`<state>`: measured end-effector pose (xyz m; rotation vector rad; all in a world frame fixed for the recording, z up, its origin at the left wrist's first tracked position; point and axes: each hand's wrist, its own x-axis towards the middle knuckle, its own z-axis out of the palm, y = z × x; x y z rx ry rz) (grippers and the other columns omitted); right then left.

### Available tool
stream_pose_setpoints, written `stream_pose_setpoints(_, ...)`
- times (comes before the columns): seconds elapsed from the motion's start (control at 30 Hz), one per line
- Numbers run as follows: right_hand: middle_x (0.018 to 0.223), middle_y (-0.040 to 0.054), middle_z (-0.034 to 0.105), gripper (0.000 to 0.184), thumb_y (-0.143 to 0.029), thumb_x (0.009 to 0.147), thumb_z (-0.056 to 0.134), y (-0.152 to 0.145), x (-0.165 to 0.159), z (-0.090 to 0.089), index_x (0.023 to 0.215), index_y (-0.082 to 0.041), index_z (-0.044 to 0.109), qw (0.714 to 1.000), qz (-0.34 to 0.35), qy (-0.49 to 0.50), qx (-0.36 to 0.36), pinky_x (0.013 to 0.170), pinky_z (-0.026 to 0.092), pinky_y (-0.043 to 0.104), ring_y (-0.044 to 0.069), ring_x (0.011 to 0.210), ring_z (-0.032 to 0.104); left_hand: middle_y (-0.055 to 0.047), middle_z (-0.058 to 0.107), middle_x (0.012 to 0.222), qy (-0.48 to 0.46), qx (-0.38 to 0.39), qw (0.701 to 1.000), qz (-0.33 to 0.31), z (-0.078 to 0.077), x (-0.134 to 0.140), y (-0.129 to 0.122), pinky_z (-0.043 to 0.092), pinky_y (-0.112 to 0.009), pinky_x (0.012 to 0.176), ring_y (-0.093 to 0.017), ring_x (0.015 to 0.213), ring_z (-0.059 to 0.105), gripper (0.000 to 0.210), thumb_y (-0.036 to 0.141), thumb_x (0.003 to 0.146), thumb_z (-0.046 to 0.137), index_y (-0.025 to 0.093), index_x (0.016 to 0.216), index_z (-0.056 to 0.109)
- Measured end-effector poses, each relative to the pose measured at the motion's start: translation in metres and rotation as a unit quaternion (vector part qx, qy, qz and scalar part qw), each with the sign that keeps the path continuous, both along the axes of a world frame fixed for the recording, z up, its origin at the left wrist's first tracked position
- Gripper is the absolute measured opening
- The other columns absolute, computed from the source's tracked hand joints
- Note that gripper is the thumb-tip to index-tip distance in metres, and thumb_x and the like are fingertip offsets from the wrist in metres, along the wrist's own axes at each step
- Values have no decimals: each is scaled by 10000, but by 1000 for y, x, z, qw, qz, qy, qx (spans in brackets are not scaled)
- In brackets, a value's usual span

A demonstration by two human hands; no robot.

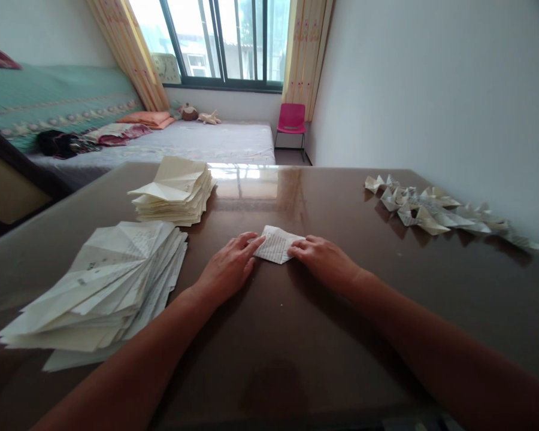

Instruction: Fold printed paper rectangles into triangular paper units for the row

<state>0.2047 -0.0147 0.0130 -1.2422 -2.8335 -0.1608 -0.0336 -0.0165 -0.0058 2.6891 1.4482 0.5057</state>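
Observation:
A small folded sheet of printed paper lies on the brown glossy table between my two hands. My left hand grips its left edge, thumb and forefinger pressed together on it. At the right edge, my right hand has its fingers curled onto the paper, with the fingertips partly hiding that corner. Both wrists rest low over the table. Close to my left forearm sits a large stack of creased printed sheets, fanned out and uneven.
Behind that stack stands a second pile of yellowish creased paper. Several folded paper pieces sit in rows at the table's right side, near the wall. Past the table's far edge are a bed and a pink chair.

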Motion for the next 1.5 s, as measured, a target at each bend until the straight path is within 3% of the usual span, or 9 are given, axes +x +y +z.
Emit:
stream_pose_setpoints(0.17, 1029, 89, 676, 200, -137, 909, 494, 16, 6, -12, 1022, -160, 658, 996, 22, 91, -3, 925, 438, 309, 194, 1012, 564, -44, 466, 1371, 38, 17, 998, -41, 1, -1, 1, 478, -355, 936, -209, 1119, 512, 480, 131, 879, 420, 266, 1337, 467)
stream_pose_setpoints(0.37, 1008, 87, 679, 227, -119, 923, 435, 21, 11, -15, 970, -157, 653, 985, 44, 161, -34, 920, 433, 313, 177, 1011, 558, -25, 635, 1159, 56, 62, 994, -73, 15, 6, 0, 419, -407, 926, -249, 1126, 455, 228, 257, 902, 481, 273, 974, 697)
stream_pose_setpoints(0.47, 1042, 74, 678, 199, -141, 902, 481, 20, 13, -11, 988, -178, 656, 982, 62, 172, -50, 922, 422, 330, 178, 1005, 549, -11, 651, 1115, 40, 16, 991, -124, 16, 9, -7, 424, -337, 889, -193, 1051, 502, 266, 251, 928, 425, 275, 1011, 678)
stream_pose_setpoints(0.57, 1028, 62, 680, 206, -149, 898, 487, 21, 16, -10, 957, -197, 678, 974, 89, 195, -77, 893, 432, 311, 171, 981, 545, -8, 660, 1061, 4, -39, 990, -136, 12, 12, -13, 437, -278, 857, -157, 967, 536, 271, 268, 936, 414, 270, 1045, 661)
stream_pose_setpoints(0.67, 1004, 59, 673, 230, -129, 889, 481, 23, 18, -10, 955, -199, 690, 963, 113, 217, -114, 878, 439, 293, 160, 955, 554, -6, 664, 1034, -42, -68, 990, -115, 6, 16, -13, 440, -263, 850, -157, 951, 551, 255, 336, 929, 440, 277, 1006, 676)
stream_pose_setpoints(0.77, 1017, 57, 661, 210, -147, 870, 518, 23, 20, -9, 980, -196, 690, 953, 119, 235, -151, 886, 438, 287, 155, 955, 563, -17, 679, 940, -77, -89, 992, -45, 0, 20, -8, 446, -249, 781, -155, 875, 580, 263, 353, 925, 441, 244, 956, 678)
stream_pose_setpoints(0.93, 938, 53, 644, 173, -314, 859, 594, 20, 15, -7, 932, -183, 680, 945, 73, 253, -192, 818, 446, 283, 158, 887, 567, -16, 680, 842, -61, -96, 992, 55, -3, 28, -2, 403, -242, 650, -154, 741, 602, 235, 354, 899, 457, 220, 881, 648)
stream_pose_setpoints(1.13, 893, 64, 603, 179, -296, 881, 556, 14, 0, -20, 775, -165, 618, 958, -34, 251, -136, 822, 426, 304, 169, 887, 529, 2, 672, 811, -58, -93, 990, 86, -1, 34, 1, 367, -241, 613, -152, 716, 600, 200, 374, 888, 472, 226, 850, 601)
stream_pose_setpoints(1.5, 926, 62, 572, 183, -305, 851, 576, 13, -7, -24, 724, -173, 575, 960, -89, 236, -123, 819, 425, 294, 162, 880, 526, 24, 656, 783, -67, -94, 987, 115, -4, 36, 4, 369, -245, 611, -153, 712, 604, 147, 352, 856, 541, 232, 939, 561)
